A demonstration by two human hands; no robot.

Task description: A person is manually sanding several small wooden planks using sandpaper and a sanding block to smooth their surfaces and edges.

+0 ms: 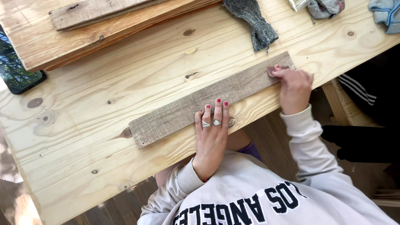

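A grey weathered wooden plank (200, 102) lies diagonally on the pale pine table (104, 158). My left hand (211, 133) rests flat with its fingertips pressing on the plank's near edge; it wears rings. My right hand (294, 86) is at the plank's right end, fingers closed on a small brownish piece of sandpaper (273, 70) held against the wood.
A grey work glove (255, 21) lies at the back of the table. Several stacked boards (83, 25) sit at the back left, beside a dark phone (16, 71) at the left edge. Cloth items (385, 12) lie at the back right. A wooden frame (339, 104) stands below on the right.
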